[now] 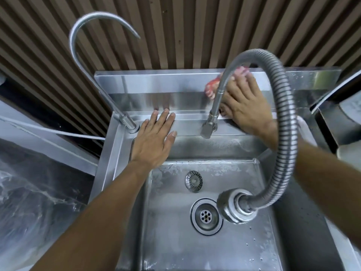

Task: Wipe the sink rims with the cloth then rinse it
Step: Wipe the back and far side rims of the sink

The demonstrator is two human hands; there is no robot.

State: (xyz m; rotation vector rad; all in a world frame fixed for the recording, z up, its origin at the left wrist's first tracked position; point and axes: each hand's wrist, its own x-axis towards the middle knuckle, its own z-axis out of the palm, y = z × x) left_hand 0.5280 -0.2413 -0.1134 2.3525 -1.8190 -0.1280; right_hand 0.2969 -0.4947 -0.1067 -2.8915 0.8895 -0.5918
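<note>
Pressing cloth [212, 87] on steel backsplash [156, 83], right fingers [252, 85] flat, left fingers [163, 118] flat, slatted wall [195, 26]

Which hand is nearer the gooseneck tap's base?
Left. The left hand rests flat on the rim beside the gooseneck tap's base; right hand presses the cloth on the backsplash, past the flexible faucet.

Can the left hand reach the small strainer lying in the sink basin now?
Probably yes. The left hand lies flat and empty on the back rim, and the strainer sits uncovered just below it; the hose head hangs further right.
</note>
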